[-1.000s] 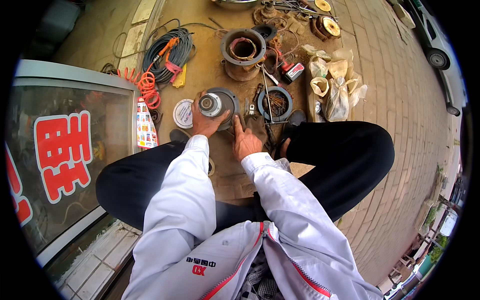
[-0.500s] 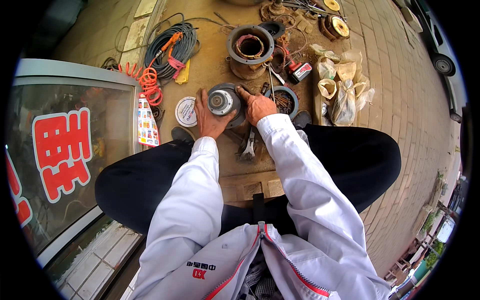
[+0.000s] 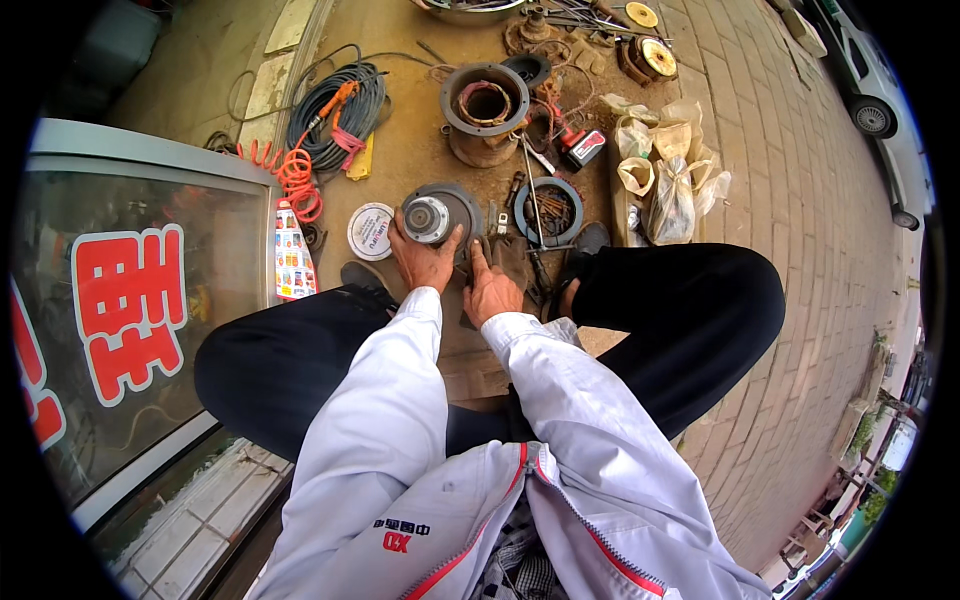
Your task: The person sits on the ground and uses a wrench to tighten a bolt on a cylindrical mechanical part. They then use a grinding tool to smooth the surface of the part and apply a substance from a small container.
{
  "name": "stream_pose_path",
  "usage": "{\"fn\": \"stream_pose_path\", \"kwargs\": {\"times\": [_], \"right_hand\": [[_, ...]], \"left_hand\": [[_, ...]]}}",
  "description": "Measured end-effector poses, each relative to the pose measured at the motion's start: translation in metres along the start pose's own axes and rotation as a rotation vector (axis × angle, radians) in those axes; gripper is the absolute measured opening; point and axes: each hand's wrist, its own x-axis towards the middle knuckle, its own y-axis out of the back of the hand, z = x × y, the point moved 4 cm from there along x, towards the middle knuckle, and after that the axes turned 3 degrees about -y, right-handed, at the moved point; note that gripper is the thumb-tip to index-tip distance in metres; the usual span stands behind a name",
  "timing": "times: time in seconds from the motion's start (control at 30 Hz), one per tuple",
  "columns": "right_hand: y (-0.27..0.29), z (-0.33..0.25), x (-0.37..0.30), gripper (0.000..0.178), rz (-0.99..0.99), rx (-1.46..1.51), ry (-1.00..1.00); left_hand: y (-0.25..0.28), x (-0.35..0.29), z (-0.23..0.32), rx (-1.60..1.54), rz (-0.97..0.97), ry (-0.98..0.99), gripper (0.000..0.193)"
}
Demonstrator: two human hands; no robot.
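Note:
Between my knees stands a dark round motor end cover [image 3: 464, 212] with a silver bearing hub [image 3: 426, 218] on top. My left hand [image 3: 424, 260] is wrapped around its near left side, thumb and fingers spread about the hub. At the near right edge, my right hand [image 3: 493, 290] reaches up with the index finger stretched out against the rim; its other fingers look loosely bent and grip nothing visible. A round white lid [image 3: 371, 231] lies just left of my left hand. Right of the cover is a brown cloth-like piece [image 3: 512, 258].
Ahead stands a rusty motor housing [image 3: 482, 143]. A grey-blue ring [image 3: 574, 208] surrounds several bolts, near a red-and-black cordless tool [image 3: 583, 148]. Plastic bags [image 3: 672, 190] stand at right. Coiled black cable [image 3: 338, 120] and an orange air hose [image 3: 300, 180] lie left, beside a glass door [image 3: 150, 185].
My right hand has moved from the cover's far right side to its near right edge. My left hand stays on the cover. The wrench near it is now mostly hidden.

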Motion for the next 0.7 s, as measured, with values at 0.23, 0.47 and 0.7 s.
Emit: {"fn": "stream_pose_path", "kwargs": {"times": [0.23,0.47,0.7], "right_hand": [[0.014,0.008,0.012,0.078,0.019,-0.008,0.056],[0.015,0.005,0.024,0.077,0.116,-0.059,0.111],[0.044,-0.011,0.064,0.075,0.146,-0.133,0.192]], "left_hand": [[0.021,0.020,0.017,0.355,-0.092,-0.140,0.113],[0.012,0.029,-0.004,0.160,-0.235,-0.152,0.112],[0.013,0.031,0.004,0.267,-0.250,-0.154,0.114]]}}
